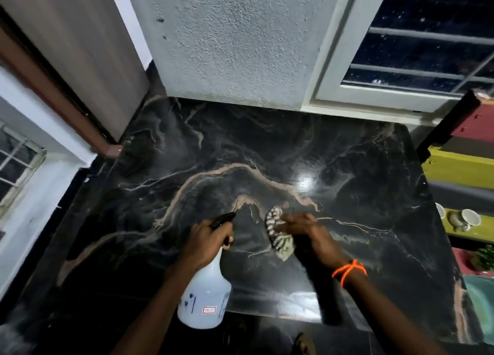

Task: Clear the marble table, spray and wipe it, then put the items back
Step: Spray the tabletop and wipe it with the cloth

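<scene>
Marble surface [267, 151], black with pale pink veins, fills the middle of the view and butts against the rough plastered wall [235, 49] at its far edge. Nothing stands on it, which fits the spray-and-wipe step: judged from this, clearing is done and putting back is yet to come. There is one such surface.

Next in size is one white spray bottle [205, 293], held tilted above the near edge, its black nozzle aimed forward over the marble so the mist would land ahead of the cloth. The left hand [205, 243] is wrapped tight around its neck, at the trigger.

One striped cloth [279, 234], bunched up, lies pressed flat on the marble just right of the nozzle. The right hand [302, 227] bears down on it with fingers spread over the fabric, more pressing than clutching, which suits rubbing the wetted patch. The cloth and fingers are blurred.

Smaller still, two white cups [470, 217] lie tipped on a yellow-green shelf [454, 164] off the right edge, well apart from the hands, probably parked there to keep them dry. One orange wrist cord [348, 270] circles the right wrist.
</scene>
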